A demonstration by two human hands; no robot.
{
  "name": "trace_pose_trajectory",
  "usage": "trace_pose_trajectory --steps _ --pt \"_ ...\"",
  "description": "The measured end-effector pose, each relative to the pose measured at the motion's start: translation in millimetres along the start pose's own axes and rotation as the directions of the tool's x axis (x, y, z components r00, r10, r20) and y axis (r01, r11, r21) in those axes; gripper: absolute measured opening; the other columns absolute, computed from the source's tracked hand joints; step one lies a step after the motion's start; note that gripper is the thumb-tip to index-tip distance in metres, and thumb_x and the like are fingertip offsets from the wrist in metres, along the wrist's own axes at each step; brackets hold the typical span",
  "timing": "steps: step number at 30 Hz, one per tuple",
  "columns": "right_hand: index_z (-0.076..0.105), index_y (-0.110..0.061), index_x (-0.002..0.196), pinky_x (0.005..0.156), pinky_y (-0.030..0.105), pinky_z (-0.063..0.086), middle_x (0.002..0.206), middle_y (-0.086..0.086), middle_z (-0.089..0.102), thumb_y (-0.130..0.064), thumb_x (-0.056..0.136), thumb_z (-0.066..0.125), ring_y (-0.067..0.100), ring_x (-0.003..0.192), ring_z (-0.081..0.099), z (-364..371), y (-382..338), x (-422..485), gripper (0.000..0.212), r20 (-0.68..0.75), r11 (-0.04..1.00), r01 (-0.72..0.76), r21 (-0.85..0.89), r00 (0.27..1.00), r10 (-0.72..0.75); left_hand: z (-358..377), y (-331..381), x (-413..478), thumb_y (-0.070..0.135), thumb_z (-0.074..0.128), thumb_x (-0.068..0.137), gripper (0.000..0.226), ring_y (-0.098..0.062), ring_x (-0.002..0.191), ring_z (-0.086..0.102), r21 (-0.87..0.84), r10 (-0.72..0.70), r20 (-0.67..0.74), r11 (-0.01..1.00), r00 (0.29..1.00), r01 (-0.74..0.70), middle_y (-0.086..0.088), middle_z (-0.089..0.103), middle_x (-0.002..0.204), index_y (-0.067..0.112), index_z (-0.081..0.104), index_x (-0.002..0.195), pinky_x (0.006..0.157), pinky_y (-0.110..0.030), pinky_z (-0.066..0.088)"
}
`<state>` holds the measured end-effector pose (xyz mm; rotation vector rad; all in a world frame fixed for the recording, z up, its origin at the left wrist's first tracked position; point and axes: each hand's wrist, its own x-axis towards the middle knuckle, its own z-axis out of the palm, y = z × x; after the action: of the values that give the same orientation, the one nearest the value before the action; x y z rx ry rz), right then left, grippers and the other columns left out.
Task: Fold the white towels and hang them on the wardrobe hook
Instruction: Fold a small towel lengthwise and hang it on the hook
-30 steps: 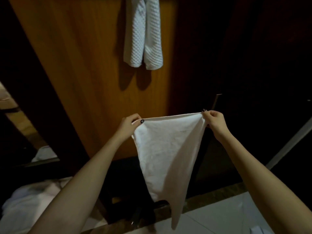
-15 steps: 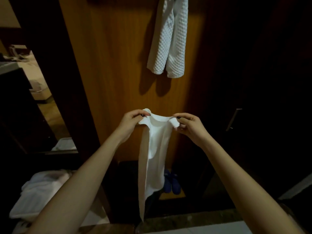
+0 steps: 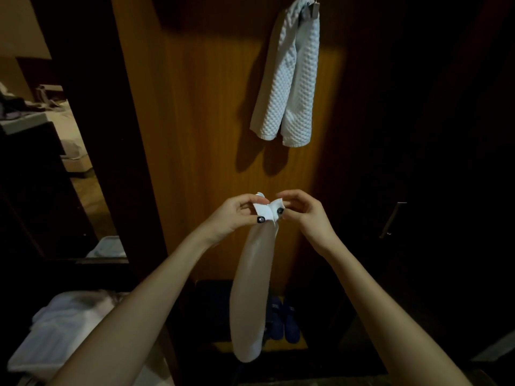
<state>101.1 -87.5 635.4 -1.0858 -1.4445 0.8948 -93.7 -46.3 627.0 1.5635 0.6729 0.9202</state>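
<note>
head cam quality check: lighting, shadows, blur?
Head view: dim overall, with a warm light pool on the wooden panel; the hanging towel casts a hard shadow down-left; the door beside it is nearly black; the held towel is smeared by motion blur, while the left hand and right hand pinching its top look fairly sharp; wide-angle lens tilts the verticals.

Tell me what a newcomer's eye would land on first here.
First, the smooth white towel in the middle, hanging in a long narrow fold, its top corners pinched together by the left hand and the right hand. Next, the waffle towel up right, draped over the hook on the lit wooden panel. Low down behind the held towel, a pair of blue slippers sits in the dark.
</note>
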Motion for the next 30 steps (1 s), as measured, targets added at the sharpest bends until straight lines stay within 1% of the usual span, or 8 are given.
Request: trace_pose_trajectory --steps 3,8,13,18,21,23,26,30 --pt "0.064 -0.004 0.113 0.074 0.019 0.053 0.098 0.008 0.071 0.009 0.086 0.062 0.009 0.087 0.069 -0.4 -1.9 0.0 0.030 0.014 1.000 0.021 0.019 1.000 -0.022 1.7 2.0 -1.1 -0.002 0.069 0.080 0.037 -0.007 0.109 0.063 0.009 0.027 0.024 1.000 0.999 -0.027 0.018 0.069 0.109 0.022 0.064 0.108 0.087 -0.017 0.050" --pt "0.074 -0.013 0.093 0.066 0.020 0.047 0.093 0.005 0.074 0.002 0.086 0.067 0.008 0.075 0.064 -3.8 -2.0 -2.9 0.018 -0.048 0.995 0.007 0.102 0.999 -0.002 12.3 8.1 -2.7 -0.003 0.071 0.078 0.039 -0.009 0.095 0.069 0.034 0.079 0.000 0.996 0.997 -0.079 0.011 0.073 0.098 0.021 0.063 0.107 0.076 -0.017 0.052" --pt "0.075 -0.016 0.094 0.078 0.045 0.043 0.100 0.023 0.071 -0.002 0.083 0.070 0.035 0.086 0.058 -9.4 -3.8 -4.6 0.018 -0.046 0.985 -0.012 0.174 0.999 0.020 21.8 11.7 -1.0 -0.003 0.070 0.080 0.026 -0.009 0.083 0.071 0.105 0.134 -0.068 0.986 0.989 -0.127 0.010 0.074 0.085 0.018 0.067 0.096 0.068 -0.015 0.052" --pt "0.068 -0.015 0.103 0.067 0.022 0.050 0.082 0.007 0.075 0.005 0.084 0.067 0.013 0.070 0.065 -8.0 -11.0 -10.5 0.028 -0.035 0.988 -0.024 0.154 0.999 0.030 27.1 10.5 0.5 -0.003 0.068 0.082 0.015 -0.010 0.067 0.070 0.114 0.208 -0.176 0.975 0.962 -0.190 0.003 0.072 0.069 0.012 0.067 0.081 0.060 -0.017 0.054" --pt "0.065 -0.014 0.105 0.071 0.027 0.051 0.085 0.010 0.075 0.006 0.086 0.066 0.020 0.077 0.065 -9.5 -14.6 -12.0 0.028 -0.028 0.990 -0.025 0.142 0.999 0.029 29.9 11.7 2.1 0.001 0.072 0.079 0.020 -0.001 0.068 0.063 0.303 0.345 -0.183 0.911 0.921 -0.281 0.008 0.065 0.071 0.021 0.067 0.075 0.060 -0.015 0.049" --pt "0.063 -0.013 0.108 0.068 0.023 0.051 0.085 0.008 0.075 0.006 0.087 0.064 0.014 0.073 0.065 -8.8 -17.0 -13.7 0.029 0.011 0.990 -0.035 0.136 0.999 0.034 31.6 14.1 4.5 0.003 0.075 0.076 0.023 0.003 0.071 0.055 0.417 0.428 -0.181 0.848 0.885 -0.325 0.011 0.056 0.078 0.025 0.067 0.074 0.063 -0.012 0.042" --pt "0.061 -0.013 0.110 0.065 0.020 0.050 0.087 0.007 0.076 0.007 0.089 0.061 0.009 0.069 0.065 -7.9 -20.1 -16.4 0.029 0.039 0.991 -0.044 0.126 0.998 0.039 33.9 18.3 7.2 0.003 0.076 0.075 0.020 0.003 0.075 0.053 0.434 0.456 -0.156 0.828 0.876 -0.354 0.010 0.051 0.083 0.021 0.068 0.076 0.066 -0.011 0.042" --pt "0.059 -0.013 0.117 0.086 0.037 0.052 0.102 0.025 0.071 0.007 0.092 0.054 0.029 0.090 0.067 -13.1 -22.9 -16.8 0.033 0.089 0.981 -0.065 0.181 0.995 0.050 36.1 22.6 7.0 0.001 0.076 0.075 0.017 -0.001 0.079 0.054 0.469 0.468 -0.138 0.807 0.873 -0.358 0.010 0.053 0.086 0.016 0.067 0.076 0.066 -0.016 0.042"
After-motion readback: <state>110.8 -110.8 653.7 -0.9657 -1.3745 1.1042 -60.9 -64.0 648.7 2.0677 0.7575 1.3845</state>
